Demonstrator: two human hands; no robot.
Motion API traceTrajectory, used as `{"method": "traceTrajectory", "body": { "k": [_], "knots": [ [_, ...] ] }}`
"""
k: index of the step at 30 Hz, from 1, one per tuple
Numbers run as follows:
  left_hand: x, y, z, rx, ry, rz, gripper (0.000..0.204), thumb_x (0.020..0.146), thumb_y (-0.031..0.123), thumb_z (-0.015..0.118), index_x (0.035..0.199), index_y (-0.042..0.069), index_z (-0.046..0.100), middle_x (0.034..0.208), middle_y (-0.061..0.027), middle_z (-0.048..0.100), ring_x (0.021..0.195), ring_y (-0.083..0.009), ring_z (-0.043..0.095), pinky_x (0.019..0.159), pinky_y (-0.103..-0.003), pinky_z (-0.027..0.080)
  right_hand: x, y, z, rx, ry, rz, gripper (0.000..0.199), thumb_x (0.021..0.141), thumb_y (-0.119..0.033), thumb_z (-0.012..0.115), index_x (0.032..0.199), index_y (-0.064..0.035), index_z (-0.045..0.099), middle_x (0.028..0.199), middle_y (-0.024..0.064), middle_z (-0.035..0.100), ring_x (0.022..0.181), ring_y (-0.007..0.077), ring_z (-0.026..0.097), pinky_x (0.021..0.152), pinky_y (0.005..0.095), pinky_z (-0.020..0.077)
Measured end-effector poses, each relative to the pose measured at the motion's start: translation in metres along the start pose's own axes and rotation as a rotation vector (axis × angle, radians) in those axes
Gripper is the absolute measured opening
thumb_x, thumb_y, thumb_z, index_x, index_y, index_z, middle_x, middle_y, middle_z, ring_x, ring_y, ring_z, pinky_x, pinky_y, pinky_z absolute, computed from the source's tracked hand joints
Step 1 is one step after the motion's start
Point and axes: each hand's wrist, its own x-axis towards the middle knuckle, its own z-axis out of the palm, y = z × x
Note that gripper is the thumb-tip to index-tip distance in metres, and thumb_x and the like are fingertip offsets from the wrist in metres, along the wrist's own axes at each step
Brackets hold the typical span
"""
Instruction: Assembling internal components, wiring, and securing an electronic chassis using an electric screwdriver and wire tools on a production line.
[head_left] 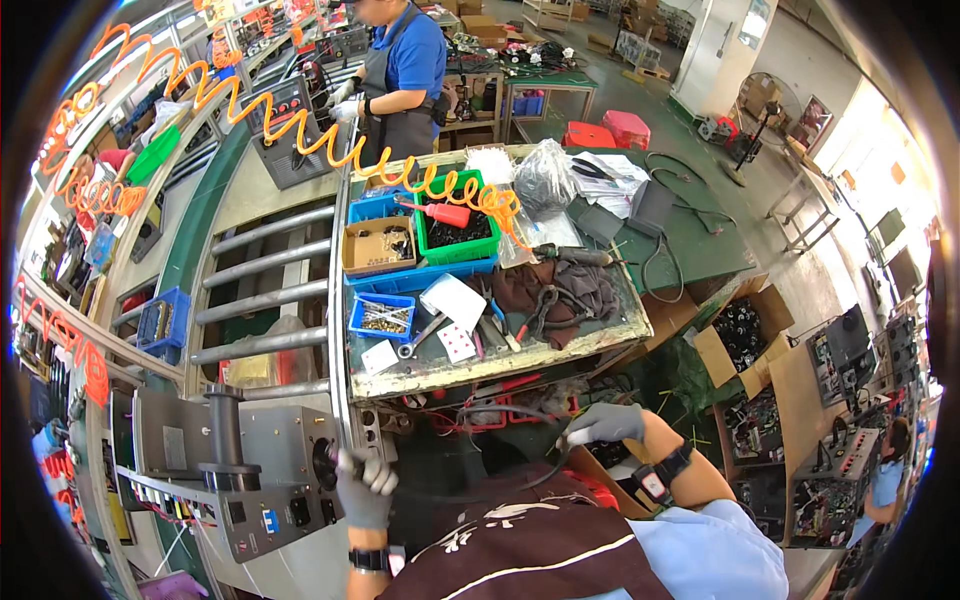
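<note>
My left hand (363,487), in a grey glove, is closed around a black cable at the socket on the front of a grey metal machine box (230,470) with a black handle on top. My right hand (603,424), also gloved, grips the same black cable (500,412) farther along, below the workbench edge. The cable arcs between both hands. A dark apron covers my lap.
A worn workbench (480,360) carries blue (382,316) and green (455,228) parts bins, a cardboard box, wrenches, pliers and rags. A roller conveyor (262,290) runs at left. An orange coiled hose (300,130) hangs overhead. Another person in blue (400,80) works at the far end. Open cartons (745,335) stand right.
</note>
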Motion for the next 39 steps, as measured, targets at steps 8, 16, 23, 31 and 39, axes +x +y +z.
{"method": "traceTrajectory", "body": {
  "k": [8, 16, 23, 31, 39],
  "knots": [
    [-0.029, -0.009, 0.007, 0.629, 0.172, 0.131, 0.047, 0.091, 0.047, 0.037, 0.068, 0.008, 0.048, 0.055, 0.0005, 0.039, 0.047, -0.0101, 0.034, 0.044, -0.025, 0.030, 0.153, 0.153, -0.234, 1.170, 0.560, -0.202, 0.024, 0.087, -0.026, 0.045, 0.077, -0.0094, 0.061, 0.072, 0.0067, 0.061, 0.068, 0.0210, 0.057, 0.059, 0.0348, 0.0437],
    [-0.049, -0.008, 0.037, 1.030, 0.510, 0.319, 0.024, 0.091, 0.021, 0.048, 0.102, 0.003, 0.059, 0.091, -0.0027, 0.056, 0.085, -0.0090, 0.050, 0.075, -0.024, 0.042, 0.274, 0.191, -0.381, 1.086, 0.833, 0.040, 0.027, 0.086, -0.033, 0.045, 0.085, -0.0112, 0.061, 0.078, 0.0070, 0.062, 0.071, 0.0216, 0.057, 0.061, 0.0353, 0.0445],
    [-0.100, -0.008, 0.033, 0.916, 1.207, 0.593, 0.019, 0.087, 0.015, 0.051, 0.092, 0.002, 0.064, 0.074, -0.0010, 0.058, 0.067, -0.0062, 0.049, 0.060, -0.022, 0.042, 0.253, 0.208, -0.400, 0.957, 1.063, 0.136, 0.031, 0.084, -0.037, 0.046, 0.095, -0.0108, 0.059, 0.085, 0.0059, 0.062, 0.075, 0.0207, 0.058, 0.064, 0.0340, 0.0459],
    [-0.084, -0.018, 0.005, 0.491, 0.817, 0.328, 0.027, 0.091, 0.025, 0.049, 0.096, 0.001, 0.060, 0.063, 0.0033, 0.045, 0.053, -0.0042, 0.039, 0.047, -0.019, 0.034, 0.164, 0.156, -0.330, 0.974, 1.192, 0.037, 0.041, 0.083, -0.042, 0.047, 0.106, -0.0103, 0.058, 0.093, 0.0046, 0.062, 0.079, 0.0198, 0.059, 0.067, 0.0325, 0.0474],
    [0.019, -0.021, 0.036, 0.142, 0.351, 0.150, 0.044, 0.093, 0.040, 0.044, 0.099, -0.001, 0.057, 0.075, -0.0079, 0.055, 0.063, -0.0171, 0.052, 0.058, -0.031, 0.046, 0.093, -0.013, -0.192, 1.211, 0.375, -0.178, 0.048, 0.088, -0.047, 0.044, 0.108, -0.0046, 0.052, 0.084, 0.0101, 0.060, 0.063, 0.0179, 0.058, 0.052, 0.0298, 0.0485]
  ]
}}
